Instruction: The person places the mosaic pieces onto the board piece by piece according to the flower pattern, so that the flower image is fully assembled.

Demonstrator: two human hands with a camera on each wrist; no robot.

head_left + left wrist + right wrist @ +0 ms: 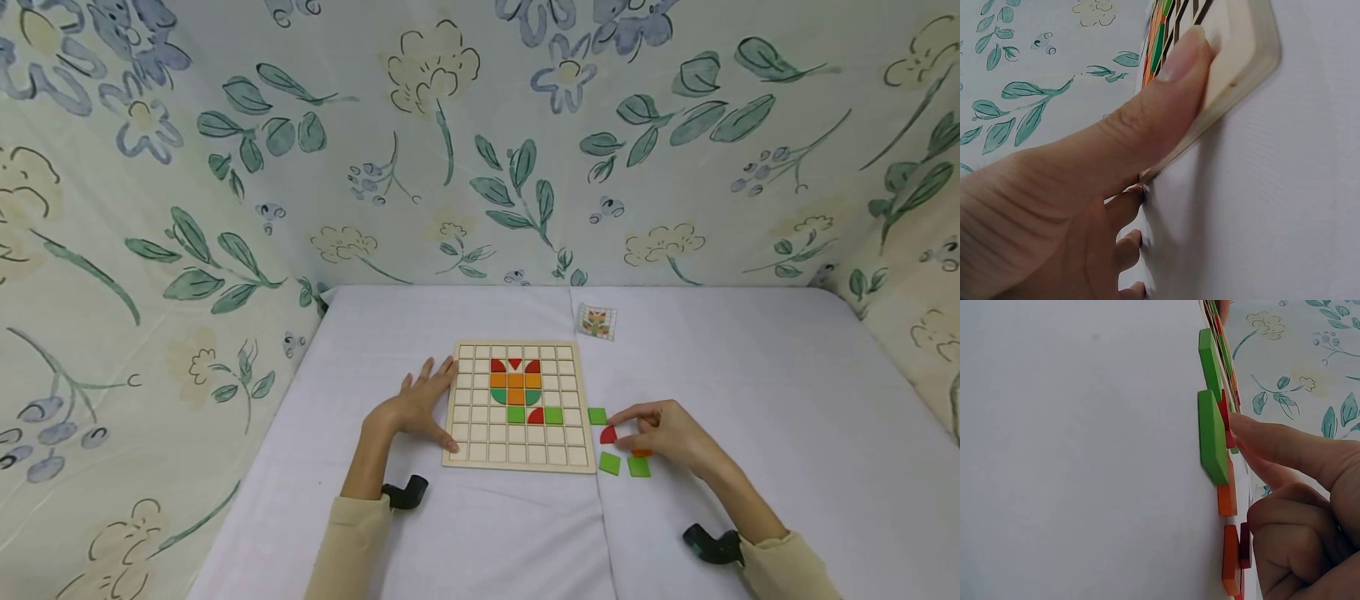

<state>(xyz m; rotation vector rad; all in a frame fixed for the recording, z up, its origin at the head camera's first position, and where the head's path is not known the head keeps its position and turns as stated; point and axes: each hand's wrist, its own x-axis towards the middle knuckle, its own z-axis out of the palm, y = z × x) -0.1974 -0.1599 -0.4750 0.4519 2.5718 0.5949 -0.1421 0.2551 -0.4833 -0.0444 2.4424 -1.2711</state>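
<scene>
A square wooden grid board [517, 468] lies on the white cloth. Set in it are red, orange and green pieces, including a red quarter-circle [536, 417] between two light green squares. My left hand [414, 406] is spread along the board's left edge, its thumb [1154, 112] resting on the rim near the front corner. Right of the board, my right hand [667, 434] pinches a loose red quarter-circle piece [607, 435] between thumb and index finger, low at the cloth. Its other fingers are curled, partly covering an orange piece [642, 452].
Loose green squares lie around the right hand: one by the board's edge [597, 416], two nearer the front. The right wrist view shows another orange piece [1231, 559] beneath the curled fingers. A small pattern card [597, 322] lies behind the board's right corner. Floral cloth hangs behind the table.
</scene>
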